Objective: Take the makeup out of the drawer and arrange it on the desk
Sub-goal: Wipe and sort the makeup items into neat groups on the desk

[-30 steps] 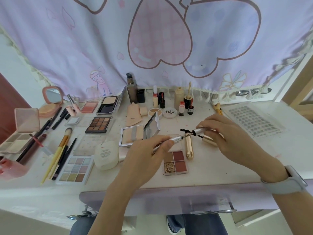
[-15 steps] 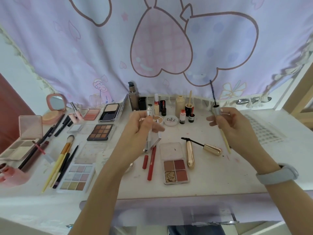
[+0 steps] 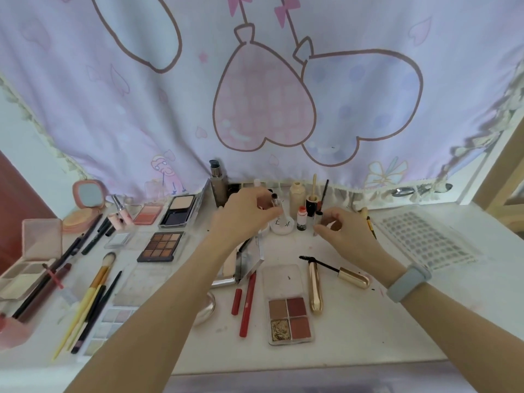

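You are in the arranging step: your left hand (image 3: 243, 214) pinches the mascara tube (image 3: 276, 204) upright near the desk's (image 3: 368, 321) back edge, while your right hand (image 3: 344, 231) pinches its wand (image 3: 321, 205) alongside. Next, probably stand both among the back-row bottles without toppling them.

curtain (image 3: 119, 109): lilac, heart-balloon print, hangs behind desk | desk (image 3: 382, 316): white | wall (image 3: 19, 154): pale, far left | panel (image 3: 17, 199): dark red, left | frame (image 3: 502, 165): wooden, right | light: soft daylight
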`<state>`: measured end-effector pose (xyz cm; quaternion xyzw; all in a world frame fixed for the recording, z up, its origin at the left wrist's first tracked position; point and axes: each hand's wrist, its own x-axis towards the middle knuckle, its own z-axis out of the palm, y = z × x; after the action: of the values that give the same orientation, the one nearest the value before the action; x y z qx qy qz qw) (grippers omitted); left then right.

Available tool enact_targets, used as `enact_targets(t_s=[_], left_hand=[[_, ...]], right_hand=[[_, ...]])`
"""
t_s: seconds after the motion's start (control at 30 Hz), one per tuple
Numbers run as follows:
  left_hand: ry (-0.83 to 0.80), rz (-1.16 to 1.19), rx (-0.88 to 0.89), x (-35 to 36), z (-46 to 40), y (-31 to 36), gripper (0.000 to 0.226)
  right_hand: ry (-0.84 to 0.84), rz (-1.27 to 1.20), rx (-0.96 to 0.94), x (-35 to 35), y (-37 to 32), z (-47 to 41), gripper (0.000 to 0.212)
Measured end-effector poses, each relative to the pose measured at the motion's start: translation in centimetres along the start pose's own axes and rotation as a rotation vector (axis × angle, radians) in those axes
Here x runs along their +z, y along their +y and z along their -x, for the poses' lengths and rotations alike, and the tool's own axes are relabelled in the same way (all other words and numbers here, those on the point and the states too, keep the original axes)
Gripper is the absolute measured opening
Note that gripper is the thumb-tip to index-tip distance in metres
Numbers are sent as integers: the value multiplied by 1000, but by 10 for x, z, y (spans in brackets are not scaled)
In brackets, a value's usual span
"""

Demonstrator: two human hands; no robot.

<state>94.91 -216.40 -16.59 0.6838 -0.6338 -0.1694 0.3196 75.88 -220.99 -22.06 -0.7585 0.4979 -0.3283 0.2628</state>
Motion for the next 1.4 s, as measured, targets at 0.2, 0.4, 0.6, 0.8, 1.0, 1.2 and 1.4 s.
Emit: enact_targets(t_s=[0.2, 0.4, 0.6, 0.8, 1.0, 1.2, 1.4], left_hand=[[-151, -221, -50, 11, -15, -5, 13], [-144, -343, -67, 18, -20, -11, 12], [-147, -267, -7, 18, -19, -9, 13], [-127, -321, 12, 21, -17, -13, 17], [-105, -323, 20, 21, -14, -12, 20], [-84, -290, 7, 21, -10, -12, 32], [-13, -221, 31, 19, 2, -15, 36]], right_hand=[[-85, 137, -42, 15, 2, -8, 10], [-137, 183, -44, 26, 0, -12, 14], [-137, 188, -50, 29, -4, -14, 17], [-145, 164, -57, 30, -5, -14, 17], [-98, 142, -82, 25, 2, -10, 20], [92, 311, -43, 0, 16, -3, 15], [101, 834, 26, -25, 37, 7, 37]])
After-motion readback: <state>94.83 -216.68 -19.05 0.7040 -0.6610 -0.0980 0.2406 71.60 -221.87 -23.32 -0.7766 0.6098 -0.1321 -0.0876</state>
